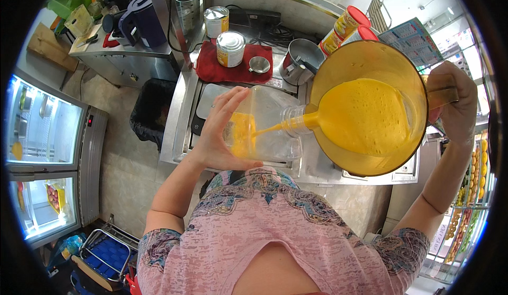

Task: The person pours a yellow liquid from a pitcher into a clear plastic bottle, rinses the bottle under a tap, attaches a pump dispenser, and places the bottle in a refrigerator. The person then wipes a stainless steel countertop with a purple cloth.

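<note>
My left hand (218,132) grips the lower part of a clear plastic bottle (274,96), which is tilted with its open neck towards the right. My right hand (456,100) is closed on the handle of a large amber plastic pitcher (420,136). Thick yellow liquid (363,116) fills part of the pitcher. From its spout, at the bottle's neck, a thin stream runs into the bottle, where some yellow liquid has pooled near the base. A kitchen scale (197,125) lies on the counter beyond my left hand.
On a red cloth (206,63) stand a can (231,51) and a small metal cup (259,64). A metal pot (303,55) and red-lidded canisters (345,25) are behind the pitcher. Left of the steel counter are a black-lined bin (151,104) and a glass-door fridge (43,124).
</note>
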Tool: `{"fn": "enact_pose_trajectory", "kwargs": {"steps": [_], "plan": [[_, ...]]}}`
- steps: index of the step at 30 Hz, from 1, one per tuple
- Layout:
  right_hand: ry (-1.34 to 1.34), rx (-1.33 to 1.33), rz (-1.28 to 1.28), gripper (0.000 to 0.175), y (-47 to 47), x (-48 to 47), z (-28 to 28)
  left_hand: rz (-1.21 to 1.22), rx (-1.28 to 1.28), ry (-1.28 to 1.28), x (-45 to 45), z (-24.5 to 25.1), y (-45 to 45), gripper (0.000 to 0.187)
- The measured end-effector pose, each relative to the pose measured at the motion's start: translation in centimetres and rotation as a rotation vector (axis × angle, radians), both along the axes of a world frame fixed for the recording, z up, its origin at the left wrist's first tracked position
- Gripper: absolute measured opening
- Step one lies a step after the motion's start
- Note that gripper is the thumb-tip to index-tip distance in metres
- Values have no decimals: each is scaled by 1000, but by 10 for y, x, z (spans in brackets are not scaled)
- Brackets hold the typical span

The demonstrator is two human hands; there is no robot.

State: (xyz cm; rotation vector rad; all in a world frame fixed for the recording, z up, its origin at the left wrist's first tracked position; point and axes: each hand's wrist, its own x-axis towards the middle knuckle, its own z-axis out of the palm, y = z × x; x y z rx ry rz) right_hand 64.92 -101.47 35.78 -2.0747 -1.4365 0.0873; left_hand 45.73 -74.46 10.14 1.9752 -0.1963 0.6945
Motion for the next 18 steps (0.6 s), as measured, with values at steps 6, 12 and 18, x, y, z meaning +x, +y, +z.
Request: {"fn": "enact_pose_trajectory", "kwargs": {"steps": [6,12,18], "plan": [[14,-30,-3,23,-4,5,3,-3,-5,-11,2,0,-1,111],[-20,-1,21,26,-3,6,2,-2,-4,-34,4,-2,-1,111],[-76,14,77,27,-1,8,1,-5,-10,-32,4,-2,-1,111]]}}
